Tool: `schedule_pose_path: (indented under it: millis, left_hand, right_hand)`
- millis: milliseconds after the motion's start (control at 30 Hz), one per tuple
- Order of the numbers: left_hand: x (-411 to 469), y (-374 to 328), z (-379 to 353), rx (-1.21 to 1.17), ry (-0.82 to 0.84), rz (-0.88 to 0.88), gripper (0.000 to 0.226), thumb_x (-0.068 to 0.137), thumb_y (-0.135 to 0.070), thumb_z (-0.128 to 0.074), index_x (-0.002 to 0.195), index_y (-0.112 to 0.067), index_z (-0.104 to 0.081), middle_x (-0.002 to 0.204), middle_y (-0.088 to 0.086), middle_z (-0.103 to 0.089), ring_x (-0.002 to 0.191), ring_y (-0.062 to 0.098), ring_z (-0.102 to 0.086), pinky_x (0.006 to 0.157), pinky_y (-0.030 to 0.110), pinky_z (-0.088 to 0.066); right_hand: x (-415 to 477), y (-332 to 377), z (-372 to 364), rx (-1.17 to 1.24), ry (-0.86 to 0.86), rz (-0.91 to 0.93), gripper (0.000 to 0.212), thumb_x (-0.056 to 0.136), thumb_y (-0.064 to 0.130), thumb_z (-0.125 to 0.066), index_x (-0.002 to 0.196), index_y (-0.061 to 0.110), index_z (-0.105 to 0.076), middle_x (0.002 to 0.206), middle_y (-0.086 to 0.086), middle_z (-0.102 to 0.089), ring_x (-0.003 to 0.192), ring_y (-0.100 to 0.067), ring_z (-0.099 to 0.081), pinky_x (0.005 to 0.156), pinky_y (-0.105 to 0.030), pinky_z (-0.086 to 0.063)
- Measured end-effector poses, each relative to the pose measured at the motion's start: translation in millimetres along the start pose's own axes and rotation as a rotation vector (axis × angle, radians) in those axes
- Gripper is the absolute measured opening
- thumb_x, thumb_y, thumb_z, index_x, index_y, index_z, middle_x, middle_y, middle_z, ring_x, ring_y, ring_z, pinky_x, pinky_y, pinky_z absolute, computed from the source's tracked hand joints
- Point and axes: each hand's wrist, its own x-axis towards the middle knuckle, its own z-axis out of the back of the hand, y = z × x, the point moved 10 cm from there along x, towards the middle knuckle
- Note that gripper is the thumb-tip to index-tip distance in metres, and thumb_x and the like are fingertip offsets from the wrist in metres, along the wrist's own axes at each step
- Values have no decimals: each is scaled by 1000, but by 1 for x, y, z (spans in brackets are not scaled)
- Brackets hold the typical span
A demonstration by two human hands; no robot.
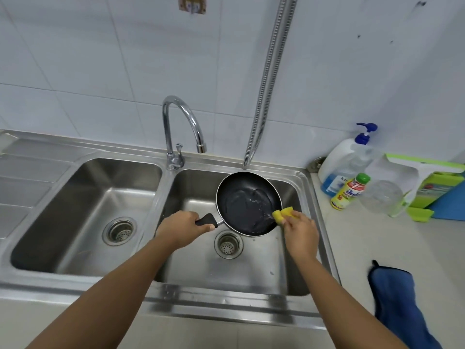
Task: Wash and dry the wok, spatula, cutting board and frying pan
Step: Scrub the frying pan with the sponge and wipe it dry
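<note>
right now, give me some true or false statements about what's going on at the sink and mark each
The left hand grips the frying pan by its handle. True.
The right hand holds a brush. False: it pinches a yellow sponge.
The pan is held over the left basin. False: it is over the right basin.
Suds streak the pan's inside. True.

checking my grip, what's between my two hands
The frying pan: left hand grips its handle, right hand holds a yellow sponge against it, head view.
</note>
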Motion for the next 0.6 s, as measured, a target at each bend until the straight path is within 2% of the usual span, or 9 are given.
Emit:
schedule_pose_path:
  millis: [233,367,433,500,600]
  left_hand:
    - [-7,-11,-11,-49,-16,89,60,78,-80,-47,71,-20,-52,72,-3,-61,68,14,-59,56,28,-38]
    - [-9,-13,-11,-44,-24,120,61,77,-81,-49,71,-21,-54,71,-5,-61,66,12,-59,55,28,-39]
    - [-9,-14,-12,-48,-30,137,59,77,-80,-50,72,-21,-56,71,-5,-62,66,12,-60,56,28,-41]
    - [-9,-13,-13,-56,-32,155,58,77,-79,-51,73,-21,-57,70,-4,-63,66,13,-61,57,28,-43]
    - [-7,-10,-13,-72,-41,174,58,77,-78,-53,70,-20,-56,67,-4,-62,64,13,-61,55,28,-41]
  right_hand:
    - [60,-76,31,73,-141,-208,27,94,27,-57,112,15,-72,119,-4,-67,103,-34,-51,84,-38,-45]
    - [97,-86,34,65,-178,-250,30,96,29,-54,106,8,-73,105,-14,-68,97,-36,-52,80,-41,-46]
    - [112,-86,24,24,-144,-254,32,97,29,-51,107,5,-70,109,-17,-65,99,-38,-51,80,-42,-45]
    - [122,-85,3,-73,-38,-230,32,99,26,-47,111,4,-66,116,-17,-61,104,-39,-50,84,-42,-42]
    - [121,-87,-29,-163,110,-210,33,99,20,-45,128,6,-53,133,-17,-49,117,-39,-44,92,-43,-41]
